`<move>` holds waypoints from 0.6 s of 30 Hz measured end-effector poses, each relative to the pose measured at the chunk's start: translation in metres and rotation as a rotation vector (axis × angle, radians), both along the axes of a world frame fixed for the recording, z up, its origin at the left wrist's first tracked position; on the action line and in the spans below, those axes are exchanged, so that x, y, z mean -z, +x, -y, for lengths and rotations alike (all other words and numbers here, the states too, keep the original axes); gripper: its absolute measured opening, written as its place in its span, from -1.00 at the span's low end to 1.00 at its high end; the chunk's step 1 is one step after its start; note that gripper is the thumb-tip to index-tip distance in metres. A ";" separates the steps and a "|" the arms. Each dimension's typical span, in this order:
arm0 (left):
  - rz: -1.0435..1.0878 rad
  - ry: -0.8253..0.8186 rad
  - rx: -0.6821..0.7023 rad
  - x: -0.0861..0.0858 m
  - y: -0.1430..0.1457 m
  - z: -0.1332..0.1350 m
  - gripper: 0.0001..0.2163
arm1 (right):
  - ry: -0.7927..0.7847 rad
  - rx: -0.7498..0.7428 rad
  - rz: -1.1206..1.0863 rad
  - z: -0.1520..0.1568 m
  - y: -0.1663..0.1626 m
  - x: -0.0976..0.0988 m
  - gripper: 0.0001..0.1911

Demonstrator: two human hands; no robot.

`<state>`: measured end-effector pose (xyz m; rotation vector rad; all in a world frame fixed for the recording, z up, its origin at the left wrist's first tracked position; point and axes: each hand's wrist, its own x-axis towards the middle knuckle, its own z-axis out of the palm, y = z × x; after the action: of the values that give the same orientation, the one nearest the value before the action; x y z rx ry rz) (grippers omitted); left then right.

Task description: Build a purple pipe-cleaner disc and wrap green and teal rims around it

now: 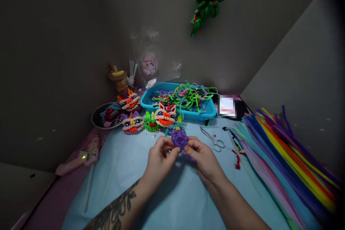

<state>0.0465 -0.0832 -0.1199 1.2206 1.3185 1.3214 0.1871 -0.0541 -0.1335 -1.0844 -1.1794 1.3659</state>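
Observation:
Between my two hands is a purple coiled pipe-cleaner piece (179,139), raised a little over the light blue table cover (172,201). My left hand (163,154) pinches its left edge between thumb and fingers. On the opposite edge, my right hand (202,156) grips it with thumb and fingers closed. A purple loop shows below, partly hidden by the right hand. Just behind stand fuzzy lion-head figures: a cream and orange one (165,115), a green one (151,122) and a purple and cream one (133,123).
A blue tray (178,114) of loose pipe cleaners stands at the back. Scissors (214,140) lie right of my hands, near a large bundle of coloured pipe cleaners (291,158). At left are a pink glue gun (83,158) and a metal bowl (95,119). Green braided strands (211,0) hang above.

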 end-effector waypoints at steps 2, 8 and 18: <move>0.021 -0.016 -0.035 -0.002 -0.001 -0.001 -0.81 | 0.074 0.066 0.091 0.001 0.001 0.000 -0.65; 0.010 -0.007 -0.150 -0.007 -0.003 0.000 -0.79 | 0.221 0.132 0.278 0.016 -0.003 -0.001 -0.71; 0.295 -0.133 0.069 -0.008 -0.006 -0.004 -0.67 | 0.359 0.141 0.434 0.003 0.015 -0.010 -0.84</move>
<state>0.0408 -0.0791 -0.1115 0.9319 1.1243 1.2869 0.2021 -0.0575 -0.1233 -1.2038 -1.5581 0.7867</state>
